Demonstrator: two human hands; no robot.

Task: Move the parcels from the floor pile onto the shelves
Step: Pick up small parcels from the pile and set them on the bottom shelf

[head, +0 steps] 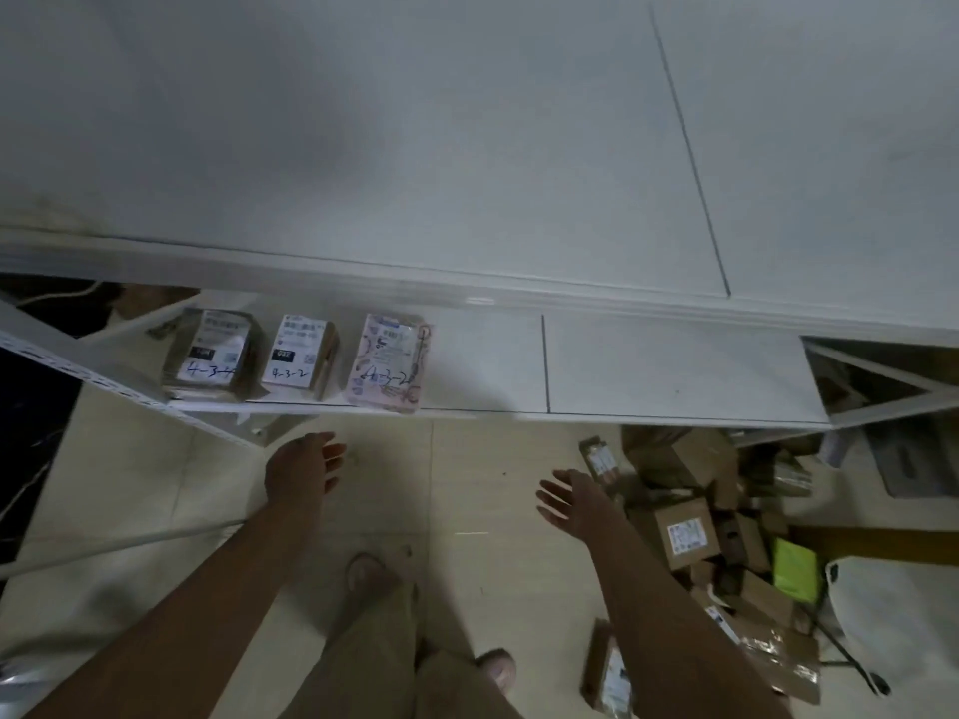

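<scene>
Three labelled parcels stand in a row on the left of the lower white shelf (674, 376): a brown one (210, 350), a small white-labelled one (298, 358) and a pink patterned one (389, 363). The floor pile of cardboard parcels (690, 526) lies at the lower right. My left hand (303, 467) hovers empty below the shelf edge, fingers relaxed. My right hand (568, 503) is stretched out empty beside the pile, fingers spread.
A wide white upper shelf (467, 147) fills the top of the view. The perforated shelf upright (104, 378) slants at the left. A white bag (898, 620) and a green packet (794, 570) lie at the right. My feet stand on pale floor tiles (467, 511).
</scene>
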